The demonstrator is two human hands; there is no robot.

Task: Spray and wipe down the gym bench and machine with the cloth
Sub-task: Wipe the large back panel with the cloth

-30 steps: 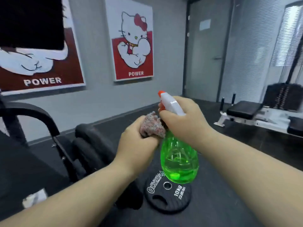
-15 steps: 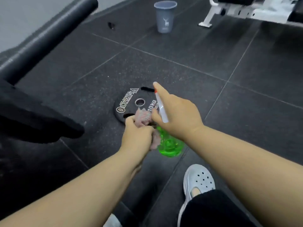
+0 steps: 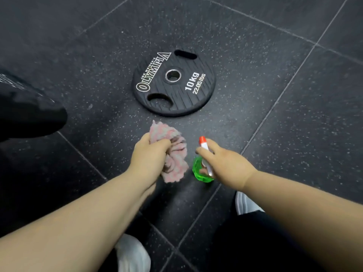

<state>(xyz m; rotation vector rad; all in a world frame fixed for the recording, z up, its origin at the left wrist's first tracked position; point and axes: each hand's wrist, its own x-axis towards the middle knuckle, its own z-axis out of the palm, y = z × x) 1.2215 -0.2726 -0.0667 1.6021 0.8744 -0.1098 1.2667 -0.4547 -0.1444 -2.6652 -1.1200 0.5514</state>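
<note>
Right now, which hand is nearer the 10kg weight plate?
Left. The left hand, gripping the cloth, sits just below the near edge of the weight plate. The right hand, holding the spray bottle, is farther off, lower and to the right.

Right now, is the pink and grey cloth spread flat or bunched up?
Bunched up: the pink and grey cloth is crumpled in the left hand, loose folds hanging out.

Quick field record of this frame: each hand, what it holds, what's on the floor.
left hand: grips bunched pink-grey cloth
right hand: grips green spray bottle, red nozzle pointing away from the person
weight plate: flat on floor, beyond both hands, untouched, marked 10kg
floor: dark speckled tiles
</note>
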